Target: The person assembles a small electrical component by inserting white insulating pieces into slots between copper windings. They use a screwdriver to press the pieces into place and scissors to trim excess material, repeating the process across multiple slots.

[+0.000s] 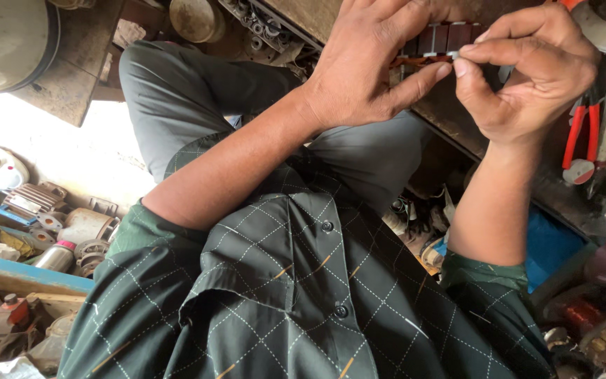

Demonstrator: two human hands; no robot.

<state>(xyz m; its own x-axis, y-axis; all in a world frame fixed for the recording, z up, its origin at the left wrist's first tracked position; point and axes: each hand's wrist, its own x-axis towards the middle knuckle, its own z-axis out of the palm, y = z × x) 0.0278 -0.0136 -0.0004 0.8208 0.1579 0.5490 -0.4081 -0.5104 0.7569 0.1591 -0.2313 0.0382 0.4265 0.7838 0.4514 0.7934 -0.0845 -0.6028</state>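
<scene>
Hands met at a dark slotted metal part [443, 38] on the worktop [457, 119]. Left hand [362, 67] covered it from the left, fingers closed on it. Right hand [527, 77] pinched its right edge.

The person wears a dark green shirt [296, 295] crossed by a diamond grid of fine pale stitched lines, with short tan dashes scattered here and there. Small dark buttons run down its front placket (two show). The sleeves end above the elbows, and the trousers [177, 98] are plain grey.
</scene>
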